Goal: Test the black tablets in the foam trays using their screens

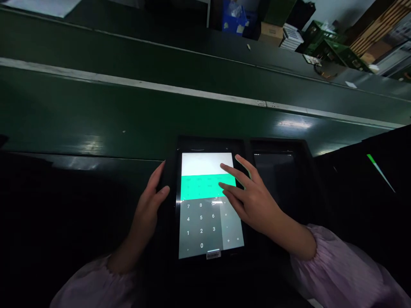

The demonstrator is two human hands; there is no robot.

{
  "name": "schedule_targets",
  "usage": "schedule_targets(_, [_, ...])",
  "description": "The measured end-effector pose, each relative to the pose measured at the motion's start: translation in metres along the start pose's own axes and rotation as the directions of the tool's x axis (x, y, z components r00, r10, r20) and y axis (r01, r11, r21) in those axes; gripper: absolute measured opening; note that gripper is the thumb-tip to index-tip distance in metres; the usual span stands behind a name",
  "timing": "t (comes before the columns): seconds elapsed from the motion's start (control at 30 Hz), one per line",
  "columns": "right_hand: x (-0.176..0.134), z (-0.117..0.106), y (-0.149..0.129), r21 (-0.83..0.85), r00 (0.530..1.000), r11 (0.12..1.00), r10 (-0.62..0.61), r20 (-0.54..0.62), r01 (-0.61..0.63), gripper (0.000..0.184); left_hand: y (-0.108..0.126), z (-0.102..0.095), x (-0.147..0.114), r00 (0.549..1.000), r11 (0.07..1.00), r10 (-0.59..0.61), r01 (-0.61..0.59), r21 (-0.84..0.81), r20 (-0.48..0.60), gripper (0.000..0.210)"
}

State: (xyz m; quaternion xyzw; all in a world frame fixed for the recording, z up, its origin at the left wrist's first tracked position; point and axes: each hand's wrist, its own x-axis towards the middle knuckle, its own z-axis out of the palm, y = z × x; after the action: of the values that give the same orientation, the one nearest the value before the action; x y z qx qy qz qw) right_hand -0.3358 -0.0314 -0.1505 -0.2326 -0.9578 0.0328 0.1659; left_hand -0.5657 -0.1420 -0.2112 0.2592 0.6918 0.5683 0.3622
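A lit tablet (201, 231) shows a calculator, with a white band on top, a green band below it and grey number keys. It lies in a black tray (212, 144). My left hand (149, 203) grips the tray's left side, thumb on top and the other fingers mostly hidden at the edge. Over the upper right of the screen is my right hand (253, 194), fingers spread and holding nothing. Whether a fingertip touches the glass I cannot tell. Right of it, a second tablet (272, 167) with a dark screen sits in the same tray, partly behind my right hand and forearm.
A green bench (128, 111) with a pale metal strip (192, 92) runs across beyond the tray. Farther back are a blue bin (233, 19), a cardboard box (271, 32), stacked white items (291, 37) and green crates (343, 55). A white sheet (45, 6) lies at the far left.
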Motion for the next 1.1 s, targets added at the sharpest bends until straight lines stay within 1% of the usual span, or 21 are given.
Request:
schedule_targets(0.13, [-0.003,-0.004,0.000,0.017,0.996,0.998,0.065,-0.056,-0.065,0.031,0.005,-0.006,-0.005,0.994,0.997,-0.026,0.018,0.072,0.111,0.084])
schedule_targets(0.3, [-0.003,-0.001,-0.002,0.071,1.000,0.997,0.017,0.005,-0.017,0.026,-0.004,-0.010,-0.009,0.988,0.956,0.034,-0.076,0.282,0.153,0.095])
schedule_targets(0.37, [-0.005,-0.001,-0.001,0.068,0.999,0.997,0.034,-0.008,-0.034,0.025,-0.009,-0.013,-0.009,0.979,0.933,0.043,-0.111,0.342,0.198,0.104])
schedule_targets(0.43, [-0.007,-0.002,0.001,0.043,0.996,0.997,0.070,-0.047,-0.068,0.027,-0.012,-0.016,-0.009,0.969,0.919,0.043,-0.133,0.370,0.243,0.109])
schedule_targets(0.5, [-0.009,-0.003,0.001,0.023,0.993,0.997,0.078,-0.085,-0.076,0.028,-0.012,-0.018,-0.009,0.961,0.918,0.030,-0.135,0.372,0.273,0.110])
schedule_targets(0.57, [-0.008,-0.003,-0.003,0.057,0.994,0.998,0.021,-0.103,-0.016,0.025,-0.010,-0.017,-0.010,0.962,0.923,0.026,-0.128,0.364,0.271,0.108])
schedule_targets(0.63, [-0.007,-0.001,-0.010,0.134,0.995,0.988,-0.066,-0.080,0.076,0.023,-0.008,-0.016,-0.011,0.966,0.926,0.038,-0.131,0.355,0.257,0.106])
schedule_targets(0.7, [-0.004,0.003,-0.018,0.197,0.990,0.970,-0.142,-0.020,0.143,0.024,-0.007,-0.015,-0.011,0.969,0.922,0.055,-0.143,0.361,0.243,0.105])
schedule_targets(0.8, [-0.002,0.007,-0.027,0.194,0.982,0.969,-0.169,0.082,0.151,0.026,-0.007,-0.014,-0.011,0.970,0.904,0.059,-0.152,0.399,0.235,0.104])
schedule_targets(0.83, [-0.002,0.007,-0.027,0.186,0.982,0.972,-0.165,0.095,0.146,0.026,-0.007,-0.014,-0.010,0.971,0.899,0.054,-0.149,0.412,0.233,0.105])
schedule_targets(0.9, [-0.003,0.004,-0.024,0.188,0.987,0.973,-0.150,0.062,0.136,0.024,-0.006,-0.013,-0.011,0.974,0.894,0.042,-0.136,0.428,0.222,0.109])
schedule_targets(0.97, [-0.005,0.000,-0.018,0.177,0.993,0.978,-0.108,-0.043,0.114,0.023,-0.005,-0.011,-0.011,0.976,0.896,0.018,-0.111,0.431,0.215,0.112])
schedule_targets(1.03, [-0.006,-0.003,-0.010,0.121,0.990,0.992,-0.024,-0.142,0.041,0.023,-0.005,-0.009,-0.012,0.979,0.904,0.007,-0.094,0.417,0.205,0.112])
schedule_targets(1.1, [-0.008,-0.003,-0.005,0.041,0.982,0.997,0.075,-0.175,-0.069,0.025,-0.005,-0.007,-0.013,0.981,0.916,0.020,-0.096,0.389,0.195,0.109])
